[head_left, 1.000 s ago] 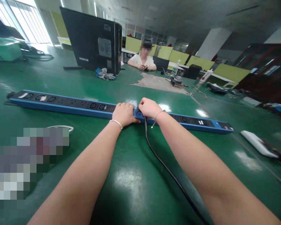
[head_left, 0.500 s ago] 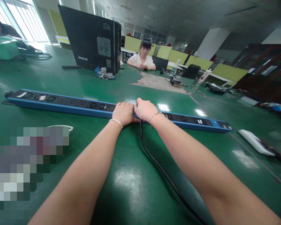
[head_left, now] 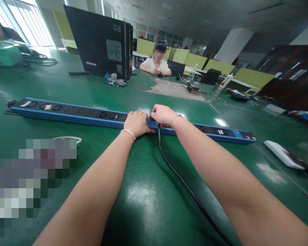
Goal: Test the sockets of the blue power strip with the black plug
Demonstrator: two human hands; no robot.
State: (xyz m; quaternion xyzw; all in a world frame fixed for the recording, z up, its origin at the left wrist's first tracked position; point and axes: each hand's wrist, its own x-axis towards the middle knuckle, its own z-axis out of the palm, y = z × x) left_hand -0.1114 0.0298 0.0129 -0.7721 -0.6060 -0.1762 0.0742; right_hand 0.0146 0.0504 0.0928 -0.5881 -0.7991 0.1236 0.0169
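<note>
A long blue and black power strip (head_left: 84,112) lies across the green table, with rows of sockets facing up. Near its middle, my left hand (head_left: 136,123) wraps over the strip, thumb along the near edge. Just to the right, my right hand (head_left: 164,115) is closed on the end of a black power cord (head_left: 173,169), over a blue part of the strip (head_left: 152,123). My fingers mostly cover the plug, so I cannot tell whether it sits in a socket. The cord runs down between my forearms toward the bottom edge.
Behind the strip stands a black computer case (head_left: 100,44), with gloves (head_left: 115,80) at its foot. A person (head_left: 157,65) sits across the table. A green basket (head_left: 5,53) is far left, a white object (head_left: 283,155) at right. A blurred-out patch covers the lower left.
My right hand has shifted slightly right and up, taking the cord's end along. More of the strip's blue part shows between my hands. My left hand stays on the strip.
</note>
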